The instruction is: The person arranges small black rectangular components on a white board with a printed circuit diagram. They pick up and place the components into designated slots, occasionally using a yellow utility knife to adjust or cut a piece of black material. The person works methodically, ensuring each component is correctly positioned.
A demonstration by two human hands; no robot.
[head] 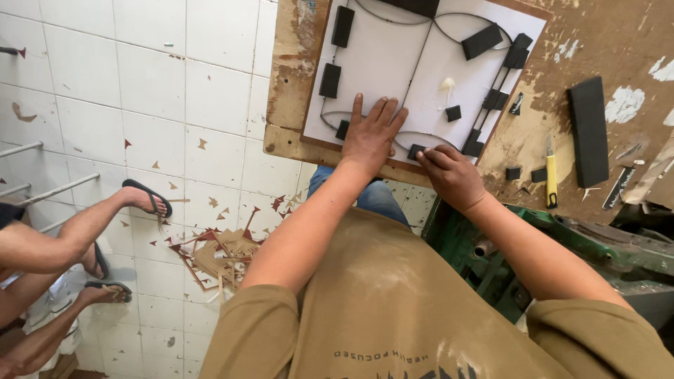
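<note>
On the worn wooden worktop [562, 140] lies a white board [382, 67], and everything else is best placed against it. The left hand [371, 137] rests flat on the board's near edge, fingers spread and straight, palm down, holding nothing, its grip apart and simply pressing on the white surface. Just to the right of it, at the board's near right corner, the right hand [453, 175] is curled, its fingertips pinched together on a small black block [415, 150] that sits on the board's near edge; the grip is clamped on that block. A thin black line [414, 70] runs across the board in curves and straight runs, and more black blocks [330, 80] of several sizes stand along it, some near the board's left side, some near its far right corner. A small white lump [447, 84] sits on the board right of its middle. Off the board to the right, on the bare worktop, lie two loose small black pieces [525, 173], then a yellow utility knife [552, 175], and farther right a long black strip [588, 130]. Below the board's near right corner a green machine part [491, 245] shows under the worktop. Left of the board, on the white tiled floor [140, 84], lie brown paper scraps [221, 256], and beyond them another person's legs in dark sandals [144, 196].
</note>
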